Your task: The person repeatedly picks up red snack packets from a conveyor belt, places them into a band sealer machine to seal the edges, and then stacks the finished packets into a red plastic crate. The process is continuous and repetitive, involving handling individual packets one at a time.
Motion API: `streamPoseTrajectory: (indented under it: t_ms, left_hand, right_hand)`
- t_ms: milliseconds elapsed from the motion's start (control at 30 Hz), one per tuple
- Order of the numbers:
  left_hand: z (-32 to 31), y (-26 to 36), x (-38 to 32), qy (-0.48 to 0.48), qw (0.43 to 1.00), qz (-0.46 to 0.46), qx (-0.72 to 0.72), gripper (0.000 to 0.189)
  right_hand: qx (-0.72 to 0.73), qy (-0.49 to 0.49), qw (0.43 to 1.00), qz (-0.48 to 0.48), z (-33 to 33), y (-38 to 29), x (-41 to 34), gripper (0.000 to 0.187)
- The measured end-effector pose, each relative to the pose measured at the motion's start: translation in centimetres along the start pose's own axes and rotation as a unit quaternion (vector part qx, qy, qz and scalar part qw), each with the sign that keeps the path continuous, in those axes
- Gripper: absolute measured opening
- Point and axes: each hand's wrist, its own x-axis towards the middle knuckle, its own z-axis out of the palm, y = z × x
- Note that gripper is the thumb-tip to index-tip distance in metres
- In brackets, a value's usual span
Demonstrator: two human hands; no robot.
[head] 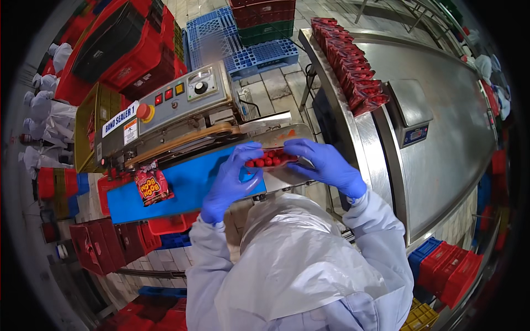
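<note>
Between my two blue-gloved hands is an open-topped plastic pouch [271, 159] with round red candies showing inside. My left hand [237, 176] grips the pouch's left edge, above the right part of a blue conveyor belt [194, 182]. On the opposite edge, my right hand [327, 163] pinches the pouch over the metal end plate. Farther left on the belt lies a printed pouch [152, 186], its top edge at the band sealer [178, 107]. The pouch's lower part is hidden from above.
A row of filled red pouches [352, 68] stands along the steel table's [447, 124] near left edge, beside a digital scale [410, 103]. Red crates [136, 49] and a blue pallet [265, 56] are behind the sealer. Several people in white [49, 111] are at far left.
</note>
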Motion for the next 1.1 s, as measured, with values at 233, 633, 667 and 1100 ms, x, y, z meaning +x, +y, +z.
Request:
streamPoseTrajectory:
  t_ms: [233, 633, 667, 1100]
  left_hand:
    - [-0.7, 1.0, -1.1, -0.009, 0.997, -0.078, -0.004, 0.016]
    - [2.3, -9.4, -2.4, 0.119, 0.855, -0.339, -0.373, 0.039]
    - [2.1, -8.7, -1.5, 0.137, 0.782, -0.373, -0.481, 0.039]
    - [-3.3, -8.3, -3.4, 0.149, 0.729, -0.46, -0.484, 0.036]
  right_hand:
    - [-0.118, -0.024, 0.992, -0.039, -0.7, 0.2, -0.4, 0.021]
    - [0.044, 0.145, 0.978, 0.146, 2.2, 2.8, 6.1, 0.009]
    - [0.05, 0.15, 0.975, 0.156, 2.4, 3.3, 7.0, 0.01]
    - [0.17, 0.129, 0.955, 0.205, 7.7, 3.1, 11.6, 0.017]
